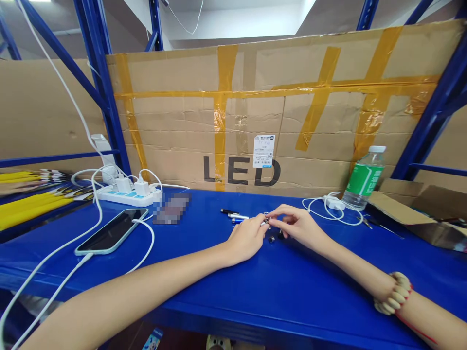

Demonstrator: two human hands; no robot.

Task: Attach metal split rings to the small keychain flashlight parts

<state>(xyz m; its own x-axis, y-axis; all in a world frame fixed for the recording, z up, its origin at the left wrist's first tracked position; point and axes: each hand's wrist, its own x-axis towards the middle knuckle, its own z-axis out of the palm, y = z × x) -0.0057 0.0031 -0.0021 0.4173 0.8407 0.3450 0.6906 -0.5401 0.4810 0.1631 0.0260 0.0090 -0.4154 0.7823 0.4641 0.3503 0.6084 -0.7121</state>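
Over the middle of the blue table, my left hand [248, 238] and my right hand [297, 223] meet at the fingertips. Both are closed in a pinch around a small shiny part [266, 220], too small and too covered to name. Just beyond my left hand lie slim pen-like sticks: a black one [229, 212], a white one [238, 216] and a blue one [238, 220] partly hidden by the fingers. A small dark piece [271, 239] rests on the table below the fingertips, and another black piece [280, 235] sits under my right hand.
To the left, a phone [113, 232] on a white cable lies near a power strip [127, 197] with chargers. A bottle [365, 179], a coiled white cable [335, 206] and an opened cardboard box [412, 214] stand at right. A big carton [175, 126] walls off the back.
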